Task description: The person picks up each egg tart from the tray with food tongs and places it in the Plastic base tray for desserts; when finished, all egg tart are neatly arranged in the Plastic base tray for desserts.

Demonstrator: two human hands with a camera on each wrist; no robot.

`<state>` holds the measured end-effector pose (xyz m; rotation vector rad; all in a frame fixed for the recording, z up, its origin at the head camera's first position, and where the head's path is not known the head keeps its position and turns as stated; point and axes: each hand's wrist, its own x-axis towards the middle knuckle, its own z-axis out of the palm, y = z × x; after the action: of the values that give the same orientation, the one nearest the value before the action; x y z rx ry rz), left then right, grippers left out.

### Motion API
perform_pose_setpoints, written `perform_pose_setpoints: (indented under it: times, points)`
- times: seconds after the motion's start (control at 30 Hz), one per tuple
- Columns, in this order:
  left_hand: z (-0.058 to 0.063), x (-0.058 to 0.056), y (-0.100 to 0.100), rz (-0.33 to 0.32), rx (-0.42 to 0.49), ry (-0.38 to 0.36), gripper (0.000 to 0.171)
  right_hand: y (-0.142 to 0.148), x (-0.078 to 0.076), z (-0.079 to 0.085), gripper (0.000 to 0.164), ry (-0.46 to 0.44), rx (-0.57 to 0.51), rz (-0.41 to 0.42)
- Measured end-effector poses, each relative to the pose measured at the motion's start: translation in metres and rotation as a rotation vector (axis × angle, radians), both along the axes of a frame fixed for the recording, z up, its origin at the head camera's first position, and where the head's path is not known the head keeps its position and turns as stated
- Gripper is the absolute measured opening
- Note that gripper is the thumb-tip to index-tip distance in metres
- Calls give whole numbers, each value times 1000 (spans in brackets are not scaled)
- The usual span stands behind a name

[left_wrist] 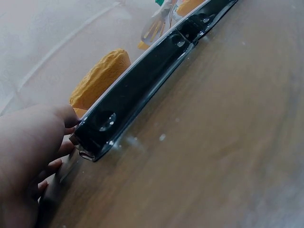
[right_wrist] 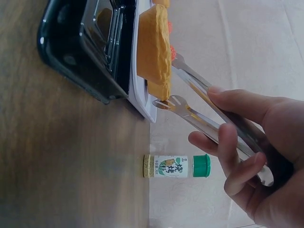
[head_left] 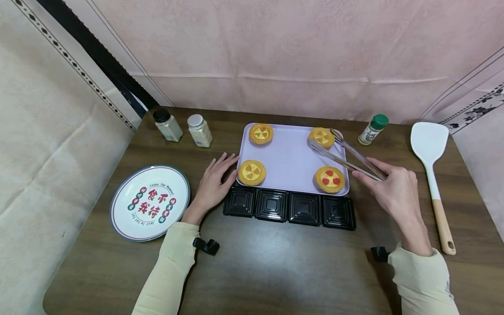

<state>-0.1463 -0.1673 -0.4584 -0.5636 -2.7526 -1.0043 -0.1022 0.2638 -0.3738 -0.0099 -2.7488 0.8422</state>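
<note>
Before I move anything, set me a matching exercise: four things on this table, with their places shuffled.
Things
1. Forked metal tongs
2. Round white plate with red lettering
3. White spatula with wooden handle
4. Small green-capped seasoning bottle

Places
A. Left of the left hand
B. Just off the pale lilac rectangular tray, by its far right corner
C. Gripped in the right hand
D. Along the table's right side

Pairs: 1-C, 2-A, 3-D, 4-B

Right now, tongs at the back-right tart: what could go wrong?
The tongs may lose the back-right tart on a lift: their tips look spread around it, not clearly clamped. Swinging right, they could knock the green-capped shaker close by. Dipping, they might brush the red-topped tart just in front.
</note>
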Motion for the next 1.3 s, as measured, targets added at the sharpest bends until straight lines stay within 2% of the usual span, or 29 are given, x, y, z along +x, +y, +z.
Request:
perform_pose_setpoints:
  times: [0.4, 0.63, 0.8, 1.0, 1.17, 1.3]
  points:
    - [-1, 0, 0, 13, -8, -11, 43, 0, 1, 1, 53, -12, -30, 4]
    - [-1, 0, 0, 14, -13, -20, 44, -5, 10, 14, 49, 16, -95, 48]
    - [0, 0, -1, 17, -17, -24, 44, -20, 21, 29, 44, 92, -152, 170]
    - [-1, 0, -2, 5, -9, -3, 44, -45, 32, 36, 47, 132, -186, 400]
    - [0, 0, -2, -5, -8, 7, 44, -63, 38, 33, 45, 67, -178, 594]
    - [0, 0, -1, -8, -10, 0, 44, -75, 42, 28, 43, -1, -169, 682]
